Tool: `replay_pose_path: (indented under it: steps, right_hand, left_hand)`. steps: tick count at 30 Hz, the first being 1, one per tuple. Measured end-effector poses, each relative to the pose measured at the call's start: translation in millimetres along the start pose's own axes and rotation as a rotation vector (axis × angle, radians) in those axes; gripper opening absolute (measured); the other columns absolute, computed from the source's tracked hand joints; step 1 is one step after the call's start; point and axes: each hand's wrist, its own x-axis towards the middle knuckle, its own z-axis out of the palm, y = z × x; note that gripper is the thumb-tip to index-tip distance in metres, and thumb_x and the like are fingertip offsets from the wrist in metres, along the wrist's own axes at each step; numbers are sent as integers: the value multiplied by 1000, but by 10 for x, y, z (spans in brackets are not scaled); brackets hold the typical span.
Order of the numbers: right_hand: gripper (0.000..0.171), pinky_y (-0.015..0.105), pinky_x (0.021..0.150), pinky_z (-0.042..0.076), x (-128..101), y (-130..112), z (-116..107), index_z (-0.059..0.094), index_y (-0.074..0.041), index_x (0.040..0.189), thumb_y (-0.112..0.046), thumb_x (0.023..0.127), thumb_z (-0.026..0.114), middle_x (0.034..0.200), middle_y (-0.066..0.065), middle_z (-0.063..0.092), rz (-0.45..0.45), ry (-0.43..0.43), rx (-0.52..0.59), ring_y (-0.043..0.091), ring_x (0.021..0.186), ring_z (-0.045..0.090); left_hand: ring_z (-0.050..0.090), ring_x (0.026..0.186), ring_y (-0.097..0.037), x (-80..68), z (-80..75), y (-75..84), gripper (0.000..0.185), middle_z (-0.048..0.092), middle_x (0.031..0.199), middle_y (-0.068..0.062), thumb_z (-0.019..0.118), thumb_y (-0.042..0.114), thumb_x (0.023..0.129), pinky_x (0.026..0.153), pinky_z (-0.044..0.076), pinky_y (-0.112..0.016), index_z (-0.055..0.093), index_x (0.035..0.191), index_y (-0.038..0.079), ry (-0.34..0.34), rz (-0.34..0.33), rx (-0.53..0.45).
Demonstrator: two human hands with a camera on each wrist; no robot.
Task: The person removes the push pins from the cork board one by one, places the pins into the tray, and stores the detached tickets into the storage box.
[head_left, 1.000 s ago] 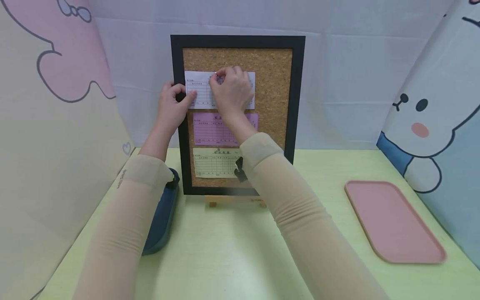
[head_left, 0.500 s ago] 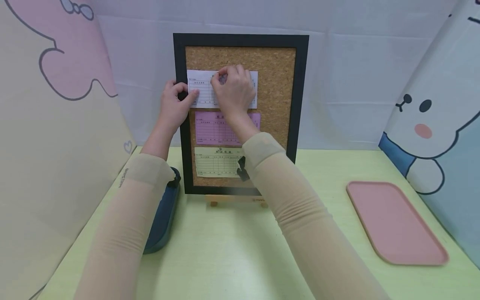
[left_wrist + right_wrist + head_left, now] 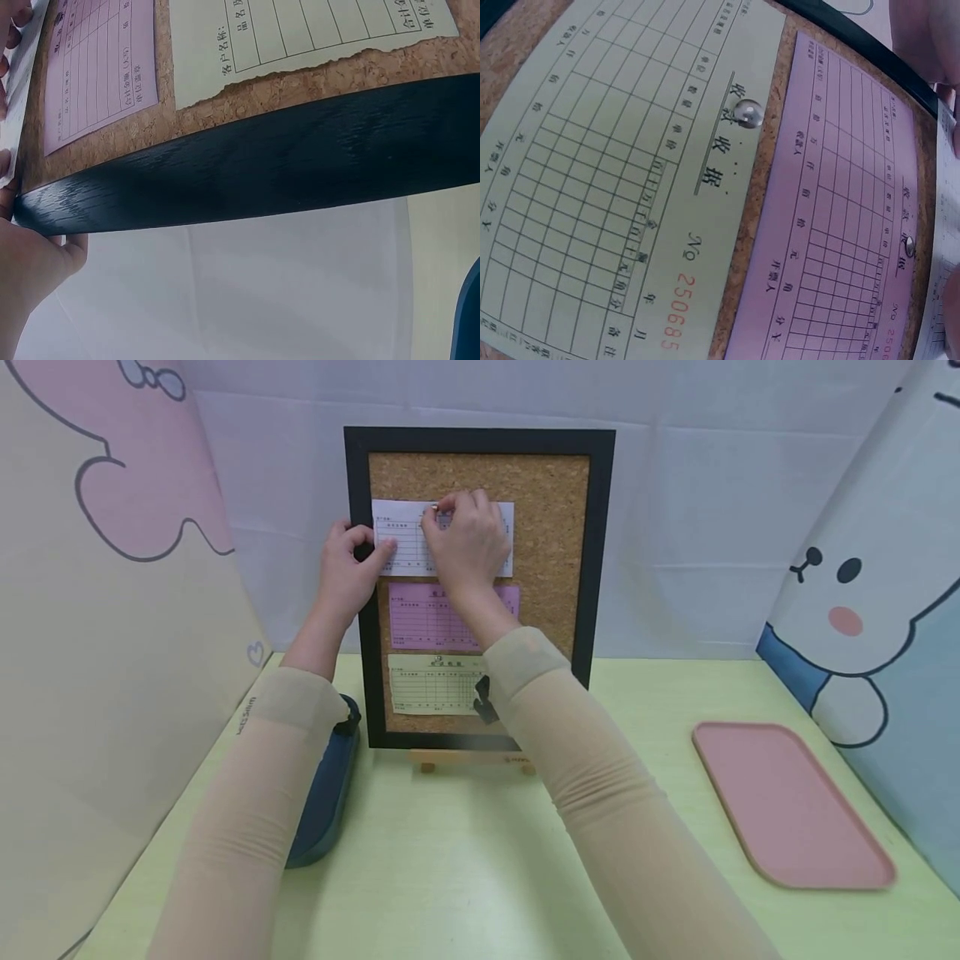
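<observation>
White slip [image 3: 397, 539] is pinned by right hand [image 3: 467, 545] fingertips – board [image 3: 600, 552] frame edge is gripped by left hand [image 3: 347, 568]; pink tray [image 3: 787, 806] well apart.

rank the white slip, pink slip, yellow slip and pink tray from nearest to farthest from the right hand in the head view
1. white slip, under the right hand
2. pink slip, just below
3. yellow slip, board's bottom
4. pink tray, far right on the table
</observation>
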Motion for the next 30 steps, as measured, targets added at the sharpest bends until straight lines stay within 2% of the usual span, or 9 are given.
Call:
replay_pose_path:
  steps: [8,18,30]
  right_hand:
    - [22,25,61,44,16,-24,0,69,-20,89,-38,90,58,90,-5,64,24,-20,12,12,80,57]
    - [21,25,60,44,20,-14,6,70,-19,90,-37,90,57,90,-4,64,12,-30,19,12,79,57]
    - [19,25,57,43,15,25,5,69,-18,89,-33,89,57,88,-3,63,-24,15,29,13,76,56]
  left_hand:
    - [31,131,-20,-11,-8,-8,31,34,145,-6,60,35,92,108,32,-34,57,93,4,7,-3,-12]
    - [31,130,-19,-12,-23,-5,31,34,144,-5,60,36,92,107,33,-34,57,93,5,-1,-9,-7]
    - [32,129,-19,-18,-11,21,32,36,142,-4,59,37,92,106,35,-35,58,94,4,-6,-11,18]
